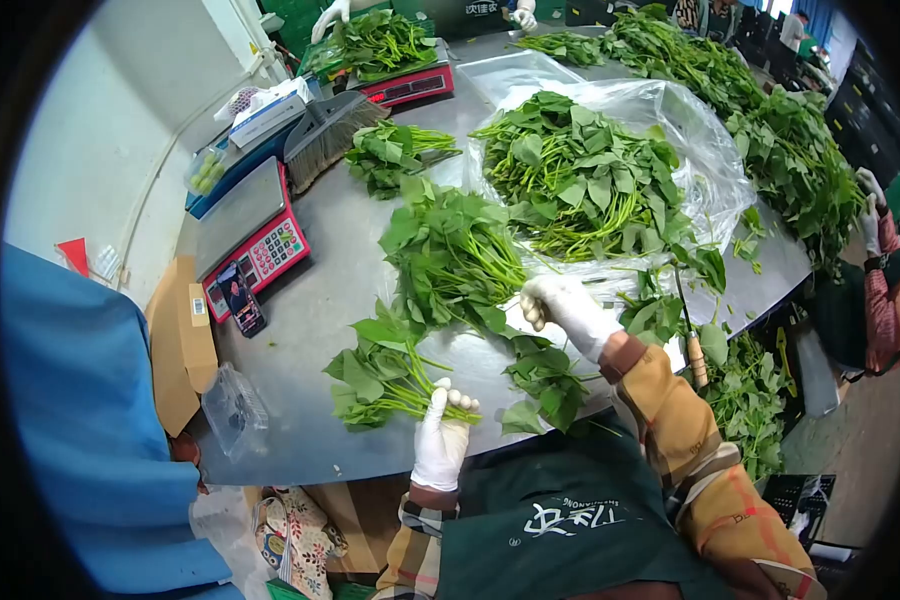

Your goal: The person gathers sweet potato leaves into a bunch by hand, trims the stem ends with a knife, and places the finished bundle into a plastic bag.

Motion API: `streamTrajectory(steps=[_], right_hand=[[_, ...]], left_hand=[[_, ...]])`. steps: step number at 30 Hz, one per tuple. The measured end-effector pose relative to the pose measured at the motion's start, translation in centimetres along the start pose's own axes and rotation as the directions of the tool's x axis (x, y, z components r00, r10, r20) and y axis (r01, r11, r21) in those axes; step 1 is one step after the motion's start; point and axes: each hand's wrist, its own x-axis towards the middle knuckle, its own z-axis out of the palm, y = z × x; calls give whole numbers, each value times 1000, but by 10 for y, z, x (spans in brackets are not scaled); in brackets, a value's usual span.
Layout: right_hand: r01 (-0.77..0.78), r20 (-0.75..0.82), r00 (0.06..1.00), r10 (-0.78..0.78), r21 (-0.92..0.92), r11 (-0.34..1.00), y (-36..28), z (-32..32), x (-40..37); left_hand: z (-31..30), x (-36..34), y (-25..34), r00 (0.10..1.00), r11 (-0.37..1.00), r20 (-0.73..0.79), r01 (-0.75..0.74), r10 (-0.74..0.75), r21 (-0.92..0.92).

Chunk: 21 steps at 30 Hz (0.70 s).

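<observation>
White gloves cover both hands. My left hand (442,438) grips the stems of a small bunch of leafy greens (372,378), whose leaves point left over the metal table. My right hand (568,308) is curled beside a larger heap of greens (450,255); whether anything is between its fingers I cannot make out. Between and below the hands lie some loose leafy stems (550,380). Beyond my right hand, a big pile of greens (580,175) rests on a clear plastic bag (705,130). A wooden-handled knife (697,360) lies to the right.
A red-framed scale (240,225) with a phone (240,300) against it stands left, near a brush (332,140). Another scale (410,85) bears greens at the back. More greens (790,160) line the right edge. Co-workers' gloved hands (870,210) show at right and at the top.
</observation>
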Motion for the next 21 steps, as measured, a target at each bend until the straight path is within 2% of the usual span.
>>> streamTrajectory(steps=[2, 3, 5, 6, 7, 8, 9, 10, 11, 14, 17, 18, 21], right_hand=[[87, 42, 992, -119, 460, 884, -10, 5, -13], [164, 62, 972, -228, 520, 838, -19, 9, -23], [150, 159, 961, -227, 390, 908, -25, 5, -32], [139, 189, 971, -145, 46, 989, -25, 4, -35], [111, 186, 981, -54, -307, 945, -22, 2, -38], [103, 157, 988, -2, -637, 764, -10, -1, -37], [79, 89, 996, -10, -820, 567, -1, -3, -36], [35, 106, 994, 35, -589, 807, -1, -2, -39], [-34, 139, 987, 78, -296, 955, -1, -1, -42], [-36, 118, 990, 75, -302, 953, -15, 13, -43], [-270, 64, 961, 270, -3, 963, 1, 12, -24], [-344, 121, 935, 332, 92, 935, 15, 2, -11], [-406, 25, 913, 406, 118, 906, 22, 2, 8]], left_hand=[[0, -2, 0, 1000, 1000, -24, 4, -4, -8], [2, -5, 1, 999, 1000, -35, 6, -6, -9], [5, -5, 2, 999, 1000, -42, 4, -4, -10], [5, -4, 2, 999, 1000, -44, 3, -3, -11], [5, -4, 0, 999, 1000, -47, 4, -4, -14], [7, -5, 0, 999, 1000, -38, -2, 1, -5], [9, -7, 1, 1000, 1000, -29, -8, 8, 4], [11, -7, 2, 1000, 1000, -24, -15, 15, 10], [12, -8, 1, 1000, 1000, -25, -17, 18, 10], [7, -11, -1, 999, 1000, -47, -20, 21, 16], [7, -9, -2, 999, 999, -31, -16, 17, 28], [7, -10, -2, 999, 1000, -36, -12, 13, 24], [7, -10, -1, 998, 1000, -62, -7, 8, 17]])
